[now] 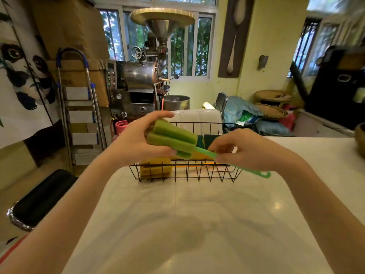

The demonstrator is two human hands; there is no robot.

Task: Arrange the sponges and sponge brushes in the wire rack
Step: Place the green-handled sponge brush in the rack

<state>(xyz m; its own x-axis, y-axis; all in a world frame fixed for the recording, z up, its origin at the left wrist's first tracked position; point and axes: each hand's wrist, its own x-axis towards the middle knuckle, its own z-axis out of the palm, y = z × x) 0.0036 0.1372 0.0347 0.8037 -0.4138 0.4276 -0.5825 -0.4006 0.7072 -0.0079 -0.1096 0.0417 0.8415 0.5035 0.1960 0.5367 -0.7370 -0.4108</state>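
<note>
Above the rack on the desk, both hands hold a green brush. Left hand grips its sponge head, right hand pinches the handle.

Yellow walls, barred windows (daylit), stepladder

Both forearms bare to the frame edge, no sleeves; left hand and right hand wear nothing.

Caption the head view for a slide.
Both hands hold a green sponge brush above the wire rack, left hand on its head, right hand on its handle.
</note>
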